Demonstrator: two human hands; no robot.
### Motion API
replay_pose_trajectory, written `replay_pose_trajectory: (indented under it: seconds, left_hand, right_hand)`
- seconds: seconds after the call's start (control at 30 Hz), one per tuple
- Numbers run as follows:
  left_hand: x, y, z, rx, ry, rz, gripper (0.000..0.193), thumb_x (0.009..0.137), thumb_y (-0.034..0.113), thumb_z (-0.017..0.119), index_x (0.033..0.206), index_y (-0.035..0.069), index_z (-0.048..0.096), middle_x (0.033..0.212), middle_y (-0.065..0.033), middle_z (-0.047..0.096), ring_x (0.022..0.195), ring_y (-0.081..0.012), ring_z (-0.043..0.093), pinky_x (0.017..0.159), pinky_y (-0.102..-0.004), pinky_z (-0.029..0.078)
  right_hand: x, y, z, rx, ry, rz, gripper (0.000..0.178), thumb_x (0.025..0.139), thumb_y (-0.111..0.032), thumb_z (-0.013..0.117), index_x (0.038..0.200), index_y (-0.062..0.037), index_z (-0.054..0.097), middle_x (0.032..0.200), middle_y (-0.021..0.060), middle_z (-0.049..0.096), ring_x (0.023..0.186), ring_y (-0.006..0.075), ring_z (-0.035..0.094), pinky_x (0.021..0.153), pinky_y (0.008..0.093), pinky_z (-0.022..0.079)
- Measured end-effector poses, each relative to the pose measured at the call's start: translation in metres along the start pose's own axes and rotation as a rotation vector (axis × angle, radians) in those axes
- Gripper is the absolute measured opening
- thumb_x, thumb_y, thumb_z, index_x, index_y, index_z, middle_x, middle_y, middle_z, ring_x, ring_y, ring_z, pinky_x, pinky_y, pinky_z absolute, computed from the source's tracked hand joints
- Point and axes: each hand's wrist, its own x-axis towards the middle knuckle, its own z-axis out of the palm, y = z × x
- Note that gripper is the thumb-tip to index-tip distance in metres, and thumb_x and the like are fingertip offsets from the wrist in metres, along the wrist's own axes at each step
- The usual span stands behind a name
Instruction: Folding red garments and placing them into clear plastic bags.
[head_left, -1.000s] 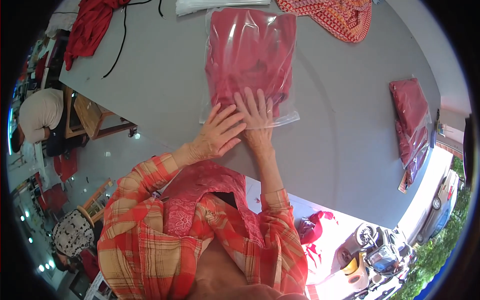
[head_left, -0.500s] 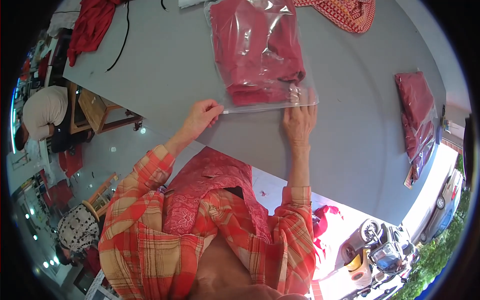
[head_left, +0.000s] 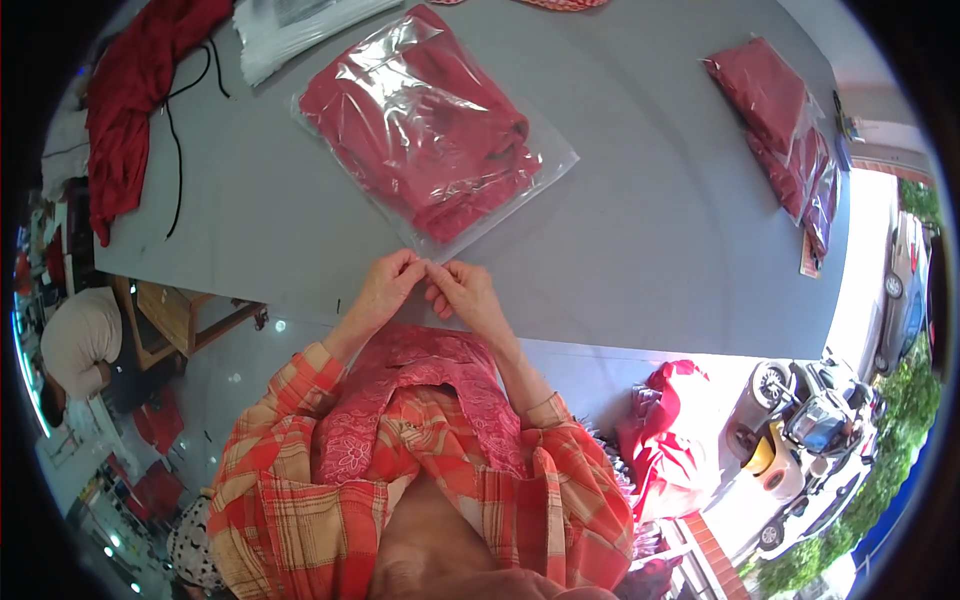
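Observation:
A clear plastic zip bag (head_left: 555, 160) lies turned at an angle on the grey table (head_left: 640, 240), with a folded red garment (head_left: 420, 120) inside it. Its near corner points toward me. At that corner my left hand (head_left: 388, 288) and my right hand (head_left: 468, 296) meet, fingertips pinched together on the bag's edge. The fingers partly cover the corner, so the slider of the zip cannot be made out.
More bagged red garments (head_left: 775, 110) lie at the table's right side. A stack of clear plastic bags (head_left: 290, 40) is at the back left, beside a red cloth (head_left: 130, 130) and a black cord (head_left: 175, 170). Another person (head_left: 85, 335) bends over at the far left.
The bag has turned and now lies further left in view. My right hand has come from its right end to join my left hand at the near corner.

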Motion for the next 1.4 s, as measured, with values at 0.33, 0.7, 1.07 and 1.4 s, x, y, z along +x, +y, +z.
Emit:
replay_pose_trajectory:
  seconds: [0.33, 0.7, 1.07, 1.4]
  left_hand:
    - [-0.005, 0.018, 0.005, -0.092, -0.018, -0.013, 0.021, 0.087, 0.020, 0.052, 0.070, 0.009, 0.049, 0.055, 0.0061, 0.038, 0.047, -0.0025, 0.036, 0.042, -0.0193, 0.027]
    - [0.004, 0.062, 0.064, -0.370, -0.197, -0.034, 0.018, 0.086, 0.019, 0.052, 0.072, 0.008, 0.049, 0.057, 0.0035, 0.041, 0.049, -0.0057, 0.040, 0.043, -0.0196, 0.031]
    - [0.075, 0.170, 0.172, -0.718, -0.427, 0.107, 0.014, 0.089, 0.016, 0.050, 0.088, 0.004, 0.056, 0.070, -0.0003, 0.053, 0.062, -0.0087, 0.051, 0.054, -0.0217, 0.042]
    - [0.068, 0.041, 0.066, 0.849, 0.560, 0.727, 0.027, 0.079, -0.001, 0.052, 0.106, -0.001, 0.051, 0.110, -0.0174, 0.049, 0.101, -0.0329, 0.048, 0.087, -0.0368, 0.040]
  right_hand:
    - [0.013, 0.002, -0.026, 0.506, 0.277, -0.234, 0.025, 0.090, -0.023, 0.051, 0.078, -0.0005, 0.054, 0.066, 0.0043, 0.057, 0.054, 0.0096, 0.054, 0.049, 0.0213, 0.045]
    - [0.066, -0.045, -0.163, 0.580, 0.584, -0.498, 0.022, 0.087, -0.022, 0.054, 0.077, -0.0028, 0.058, 0.064, 0.0008, 0.058, 0.053, 0.0094, 0.054, 0.051, 0.0214, 0.043]
    - [0.030, 0.006, -0.175, 0.691, 0.179, -0.386, 0.048, 0.077, -0.008, 0.057, 0.122, -0.0010, 0.043, 0.106, 0.0105, 0.057, 0.095, 0.0183, 0.055, 0.083, 0.0305, 0.043]
    - [0.157, -0.169, -0.311, 0.324, 0.762, -0.954, 0.031, 0.068, 0.003, 0.056, 0.099, 0.0016, 0.056, 0.082, 0.0047, 0.060, 0.069, 0.0115, 0.054, 0.060, 0.0255, 0.043]
